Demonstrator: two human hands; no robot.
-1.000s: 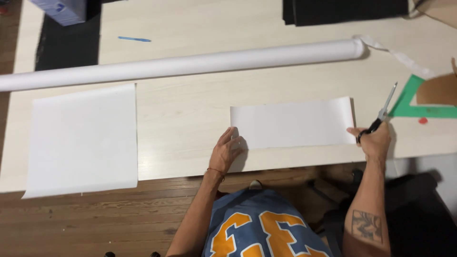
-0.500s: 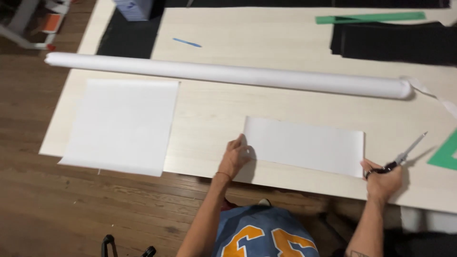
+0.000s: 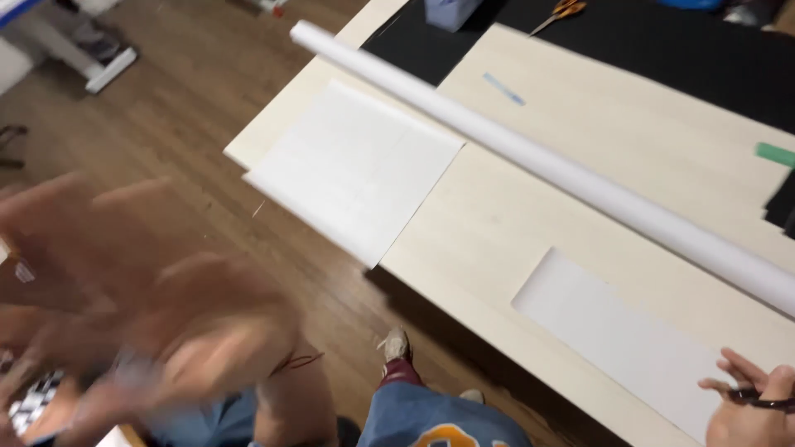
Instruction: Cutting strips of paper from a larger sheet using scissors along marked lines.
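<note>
Right hand [image 3: 749, 406] grips dark scissors [image 3: 766, 401] beside a white paper strip [image 3: 621, 339] on the tabletop [image 3: 497, 223]; blurred left hand [image 3: 141, 306], grip indiscernible.

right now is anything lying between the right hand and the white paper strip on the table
Nothing visible does. The right hand, holding dark scissors, sits at the near right end of the white paper strip, its fingertips at the strip's edge. The long paper roll lies beyond the strip. The left hand is a blur off the table.

Matt white paper sheet [image 3: 360, 170], smooth pale wood tabletop [image 3: 629, 132], glossy wooden floor [image 3: 166, 124]
</note>
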